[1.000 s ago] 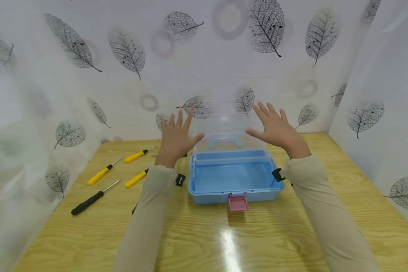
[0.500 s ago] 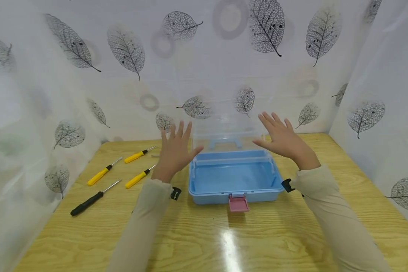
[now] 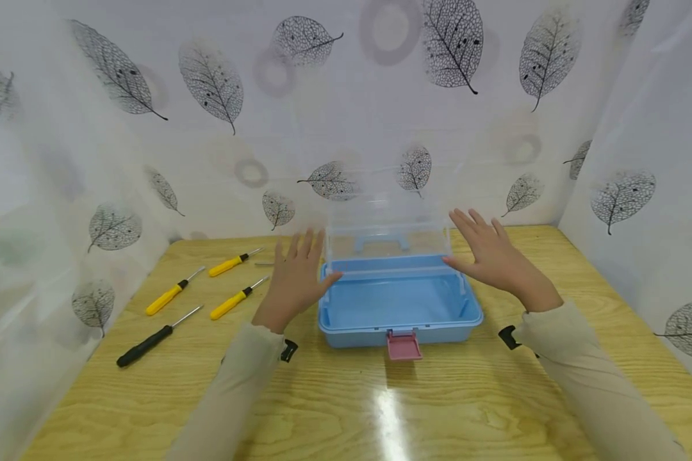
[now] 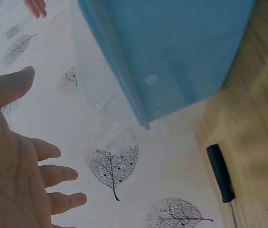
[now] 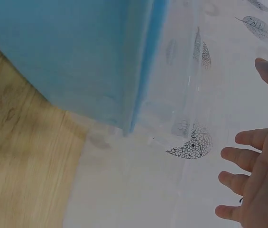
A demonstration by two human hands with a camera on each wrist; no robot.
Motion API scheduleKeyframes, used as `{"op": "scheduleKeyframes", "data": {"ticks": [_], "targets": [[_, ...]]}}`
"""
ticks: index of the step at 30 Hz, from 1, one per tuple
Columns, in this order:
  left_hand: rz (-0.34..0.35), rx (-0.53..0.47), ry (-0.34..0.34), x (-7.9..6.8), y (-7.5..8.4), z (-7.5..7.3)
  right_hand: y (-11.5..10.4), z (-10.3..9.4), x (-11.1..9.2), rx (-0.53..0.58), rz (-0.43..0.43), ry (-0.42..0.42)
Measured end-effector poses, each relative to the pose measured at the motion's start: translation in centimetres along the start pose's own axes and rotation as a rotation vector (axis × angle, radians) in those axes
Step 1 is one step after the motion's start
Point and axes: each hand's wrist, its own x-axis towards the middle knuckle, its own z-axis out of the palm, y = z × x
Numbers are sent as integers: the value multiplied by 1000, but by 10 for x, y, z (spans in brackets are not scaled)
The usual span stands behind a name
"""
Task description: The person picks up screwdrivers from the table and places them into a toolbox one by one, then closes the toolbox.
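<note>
A blue plastic toolbox (image 3: 357, 336) stands on the wooden table with its clear lid (image 3: 346, 243) raised at the back. Its pink latch (image 3: 404, 347) hangs down in front, and no tools show in the tray. My left hand (image 3: 294, 282) hovers at the box's left side, fingers spread and holding nothing. On the other side my right hand (image 3: 498, 262) is likewise spread, palm facing inward. Both wrist views show the blue wall (image 4: 186, 52) of the box apart from the fingers.
Left of the box lie yellow-handled screwdrivers (image 3: 230, 304) and a black-handled screwdriver (image 3: 146, 346). Another metal shaft (image 3: 263, 264) shows near my left fingers, the rest hidden. A leaf-patterned curtain (image 3: 375, 115) surrounds the table (image 3: 334, 410) at the back and sides.
Both hands have come down and back toward me, spreading farther apart from each other. The toolbox and screwdrivers stay where they were.
</note>
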Motion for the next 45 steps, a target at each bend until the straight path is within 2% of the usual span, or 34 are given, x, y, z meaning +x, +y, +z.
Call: {"op": "scheduleKeyframes", "data": {"ticks": [11, 21, 33, 45], "targets": [[-13, 16, -27, -6, -9, 11, 9, 21, -14, 15, -14, 23], [-27, 25, -108, -7, -13, 21, 15, 33, -26, 49, -4, -36], [11, 0, -126, -9, -15, 35, 19, 44, -35, 51, 14, -100], [15, 16, -145, -13, -14, 38, 23, 53, -40, 55, 29, -133]]}}
